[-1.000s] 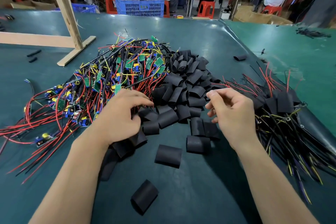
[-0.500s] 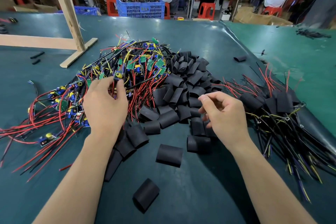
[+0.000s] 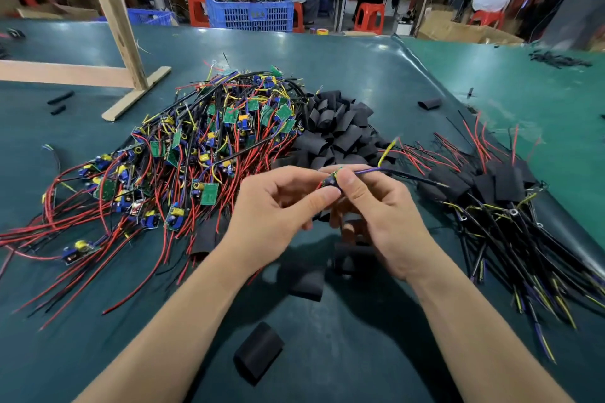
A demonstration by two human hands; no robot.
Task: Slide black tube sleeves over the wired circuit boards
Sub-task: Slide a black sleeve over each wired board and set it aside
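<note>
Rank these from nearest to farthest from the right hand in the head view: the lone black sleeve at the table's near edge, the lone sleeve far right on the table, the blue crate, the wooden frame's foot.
From the right hand:
1. Lone black sleeve, near edge, below and left of the hands.
2. Far-right sleeve, up the table to the right.
3. Wooden frame's foot, far left.
4. Blue crate, beyond the table's far edge.

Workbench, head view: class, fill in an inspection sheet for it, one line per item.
Surface: green mat covers the bench.
Job's things: bare boards heaped left; sleeves piled centre; sleeved boards right.
Clutter: loose sleeve near the front edge.
Grippers: left hand and right hand pinch one wired board.
Cables: its wires trail right.
Surroundings: wooden frame, blue crate, seated workers behind.
</note>
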